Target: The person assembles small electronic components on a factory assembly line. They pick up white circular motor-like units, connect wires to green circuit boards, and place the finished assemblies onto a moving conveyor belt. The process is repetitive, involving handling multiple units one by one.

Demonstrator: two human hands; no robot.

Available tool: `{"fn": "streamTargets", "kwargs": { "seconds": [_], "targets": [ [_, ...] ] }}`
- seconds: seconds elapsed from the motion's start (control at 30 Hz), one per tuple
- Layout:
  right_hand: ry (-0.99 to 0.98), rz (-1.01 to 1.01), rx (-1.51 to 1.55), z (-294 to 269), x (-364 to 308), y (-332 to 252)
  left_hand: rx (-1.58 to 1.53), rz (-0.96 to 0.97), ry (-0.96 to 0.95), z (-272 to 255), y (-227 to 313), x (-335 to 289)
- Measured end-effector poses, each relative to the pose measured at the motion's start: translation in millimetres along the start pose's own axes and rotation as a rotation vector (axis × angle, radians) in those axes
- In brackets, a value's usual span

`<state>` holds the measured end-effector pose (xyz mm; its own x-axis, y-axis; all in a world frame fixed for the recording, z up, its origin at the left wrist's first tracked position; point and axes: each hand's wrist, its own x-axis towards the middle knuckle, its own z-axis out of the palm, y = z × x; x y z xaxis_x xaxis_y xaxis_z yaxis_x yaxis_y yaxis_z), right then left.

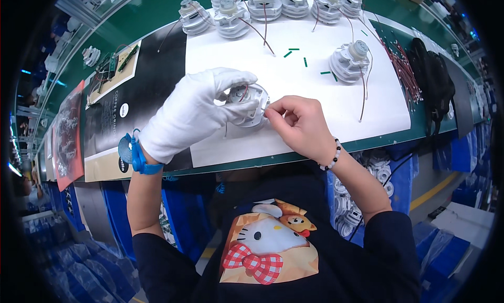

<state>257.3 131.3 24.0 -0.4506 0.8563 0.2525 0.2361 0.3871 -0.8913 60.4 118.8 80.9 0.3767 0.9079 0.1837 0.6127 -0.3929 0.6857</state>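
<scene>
My left hand (197, 106), in a white glove with a blue wrist strap, grips a round white plastic motor housing (251, 116) over the white sheet. A thin reddish wire lies across the housing's top, and another wire end hangs below it. My right hand (299, 124), bare with a bead bracelet, pinches thumb and forefinger together at the housing's right edge. What sits between those fingertips is too small to make out. To the right stands another white motor housing (350, 61) with wires hanging from it.
Several similar housings (231, 19) line the far edge of the sheet. Small green strips (305, 62) lie scattered on it. A bundle of reddish wires (404, 72) and a black bag (433, 82) are at right. Green circuit boards (107, 66) lie left; blue bins (401, 185) stand below the table.
</scene>
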Motion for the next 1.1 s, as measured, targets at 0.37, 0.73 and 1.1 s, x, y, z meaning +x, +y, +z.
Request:
{"fn": "streamTargets", "kwargs": {
  "seconds": [0.37,0.73,1.1],
  "targets": [
    [-0.032,0.117,0.101,-5,8,2,-0.026,-0.042,0.001,4,3,3],
    [-0.147,0.31,0.341,4,15,10,-0.139,-0.061,0.035,1,3,-4],
    [-0.017,0.203,0.419,20,12,26,-0.327,-0.128,0.066,23,-16,-11]
  ]
}}
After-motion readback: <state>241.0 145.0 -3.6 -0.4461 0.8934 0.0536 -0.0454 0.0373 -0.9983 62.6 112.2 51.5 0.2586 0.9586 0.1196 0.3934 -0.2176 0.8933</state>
